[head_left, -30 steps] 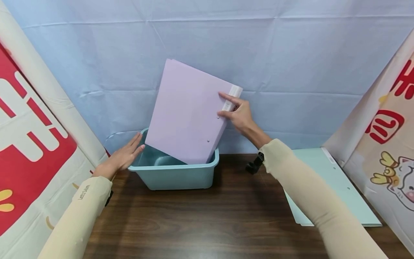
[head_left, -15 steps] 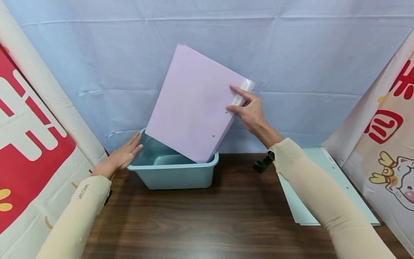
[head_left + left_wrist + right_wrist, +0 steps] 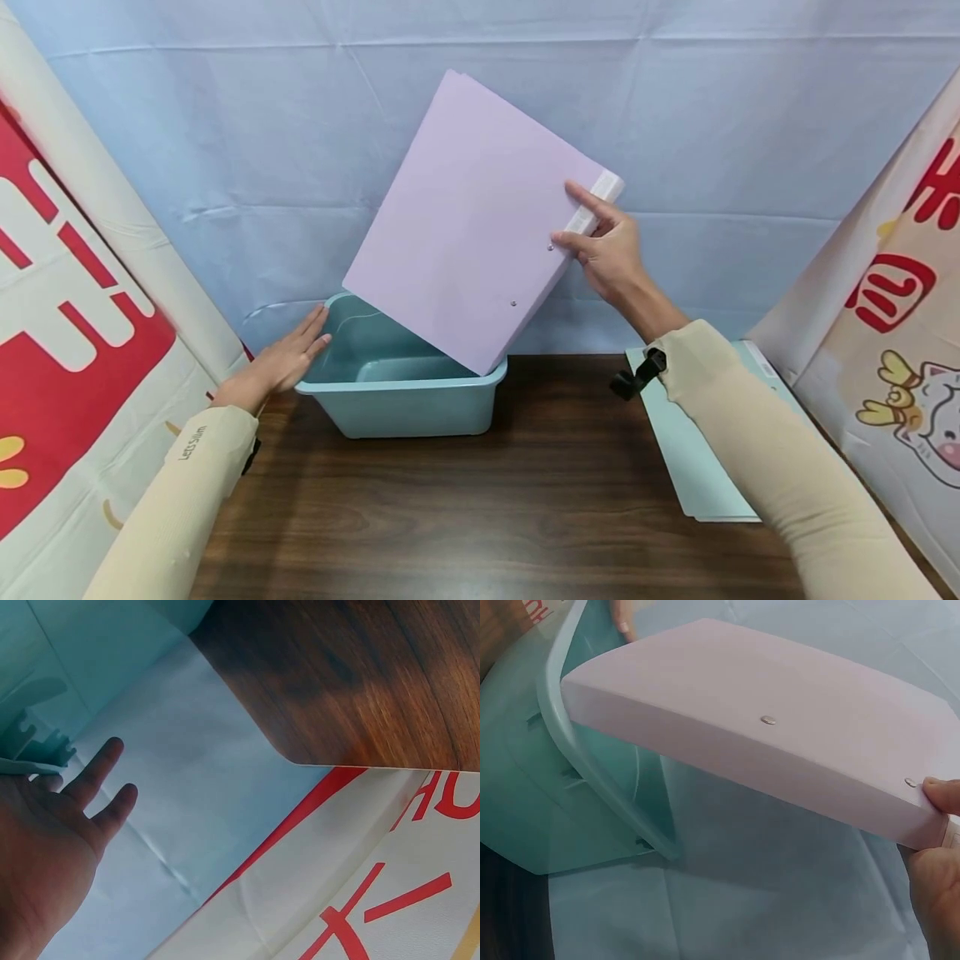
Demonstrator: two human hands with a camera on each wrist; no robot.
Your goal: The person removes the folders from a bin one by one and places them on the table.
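Observation:
My right hand [image 3: 611, 250] grips a lilac ring binder [image 3: 472, 225] by its spine, near the white label [image 3: 592, 204]. The binder is tilted, its lower corner at the right end of a teal plastic tub [image 3: 405, 408]. In the right wrist view the binder's [image 3: 750, 697] spine slants up from the tub's rim [image 3: 570, 742], and two metal rivets show on its cover. With fingers extended, my left hand [image 3: 281, 362] rests against the tub's left rim. The left wrist view shows that hand [image 3: 52, 847] beside the teal wall [image 3: 90, 652], some fingertips hidden.
A mint-green folder [image 3: 701, 450] lies on the dark wooden table [image 3: 480, 517] at the right, partly under my right forearm. Behind the tub hangs a pale blue cloth [image 3: 247, 125]. Printed cloths stand on the left [image 3: 82, 317] and right [image 3: 900, 333].
My right hand has moved up and to the right, drawing the lilac binder up out of the tub and tilting it further. The left hand and the tub have barely moved.

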